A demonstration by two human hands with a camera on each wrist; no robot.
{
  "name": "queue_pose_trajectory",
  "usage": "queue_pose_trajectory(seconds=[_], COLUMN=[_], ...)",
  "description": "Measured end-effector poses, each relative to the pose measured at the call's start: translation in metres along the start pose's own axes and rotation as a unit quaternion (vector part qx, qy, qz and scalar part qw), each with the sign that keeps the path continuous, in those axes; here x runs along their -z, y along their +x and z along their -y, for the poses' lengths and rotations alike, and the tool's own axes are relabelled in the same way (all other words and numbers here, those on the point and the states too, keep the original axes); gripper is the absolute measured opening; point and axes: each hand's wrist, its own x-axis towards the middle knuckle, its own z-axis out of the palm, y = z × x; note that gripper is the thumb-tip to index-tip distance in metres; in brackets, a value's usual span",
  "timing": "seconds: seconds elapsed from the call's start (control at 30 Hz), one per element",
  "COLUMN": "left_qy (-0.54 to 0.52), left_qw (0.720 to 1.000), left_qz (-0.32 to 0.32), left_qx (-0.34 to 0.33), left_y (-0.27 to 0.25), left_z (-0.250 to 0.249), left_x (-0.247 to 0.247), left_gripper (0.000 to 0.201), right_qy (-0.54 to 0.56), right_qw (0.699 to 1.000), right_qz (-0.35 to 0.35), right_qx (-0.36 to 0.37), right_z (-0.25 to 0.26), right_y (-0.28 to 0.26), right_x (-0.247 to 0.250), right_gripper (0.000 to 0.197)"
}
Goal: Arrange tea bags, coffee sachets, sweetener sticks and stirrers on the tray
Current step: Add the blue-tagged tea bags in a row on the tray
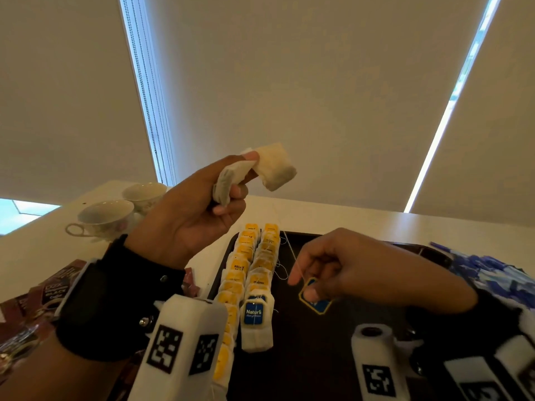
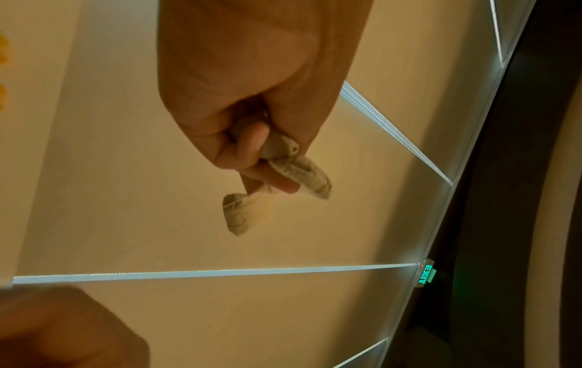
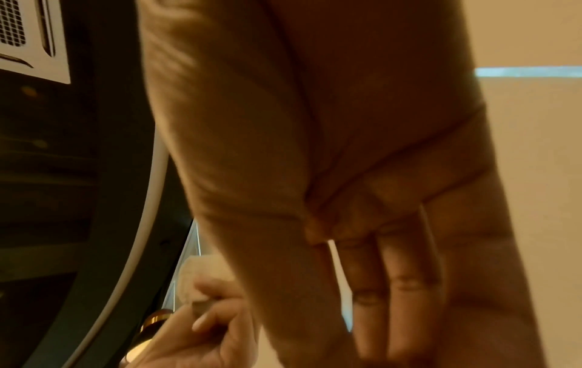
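My left hand [image 1: 231, 186] is raised above the table and grips pale tea bags [image 1: 273, 169]; the left wrist view shows the tea bags [image 2: 299, 171] bunched between its curled fingers. A thin string [image 1: 289, 250] runs down from them to a blue paper tag [image 1: 315, 302], which my right hand [image 1: 312, 285] pinches low over the dark tray [image 1: 318, 357]. On the tray's left side lie two rows of tea bags with yellow tags [image 1: 249, 267], and one with a blue tag [image 1: 254, 314] at the near end. The right wrist view shows mostly my palm [image 3: 315, 149].
Two floral teacups [image 1: 107, 218] stand on the white table at the back left. Brown coffee sachets [image 1: 49, 290] lie left of the tray. A heap of blue sachets [image 1: 492, 273] sits at the tray's right. Window blinds fill the background.
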Motion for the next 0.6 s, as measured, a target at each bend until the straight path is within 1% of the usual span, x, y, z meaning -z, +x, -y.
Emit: queue_pose_trajectory(seconds=[0.1, 0.13, 0.2, 0.27, 0.3, 0.37, 0.43, 0.5, 0.53, 0.6], left_qy=[0.003, 0.008, 0.011, 0.016, 0.026, 0.068, 0.127, 0.167, 0.178, 0.178], left_qw=[1.000, 1.000, 0.999, 0.998, 0.999, 0.997, 0.992, 0.984, 0.980, 0.978], left_qz=[0.015, 0.024, 0.040, 0.047, 0.041, 0.017, -0.013, -0.055, -0.073, -0.086], left_qx=[0.011, 0.015, 0.022, 0.026, 0.024, 0.021, 0.001, -0.029, -0.042, -0.063], left_y=[-0.002, -0.003, -0.007, -0.011, -0.011, -0.012, -0.009, -0.005, -0.003, -0.001], left_z=[-0.003, -0.005, -0.010, -0.014, -0.015, -0.017, -0.015, -0.012, -0.010, -0.007], left_x=[0.001, 0.001, 0.002, -0.001, -0.001, 0.000, 0.001, 0.003, 0.003, 0.001], left_gripper=[0.014, 0.016, 0.026, 0.016, 0.016, 0.025, 0.023, 0.022, 0.019, 0.008], right_qy=[0.014, 0.017, 0.022, 0.023, 0.021, 0.019, 0.013, -0.001, -0.012, -0.026], right_qw=[1.000, 1.000, 0.999, 0.997, 0.997, 0.997, 0.998, 0.999, 0.999, 0.999], right_qz=[0.004, -0.007, -0.043, -0.068, -0.073, -0.070, -0.053, -0.029, -0.019, 0.003], right_qx=[0.004, 0.001, -0.010, -0.019, -0.020, -0.021, -0.026, -0.027, -0.025, -0.019], right_z=[-0.003, -0.005, -0.012, -0.017, -0.019, -0.019, -0.017, -0.013, -0.011, -0.003], right_y=[0.007, 0.009, 0.012, 0.014, 0.014, 0.012, 0.007, 0.002, -0.001, -0.007], right_x=[-0.006, -0.006, -0.004, -0.001, 0.000, 0.002, 0.004, 0.007, 0.008, 0.009], right_gripper=[0.017, 0.016, 0.014, 0.014, 0.014, 0.013, 0.012, 0.012, 0.013, 0.013])
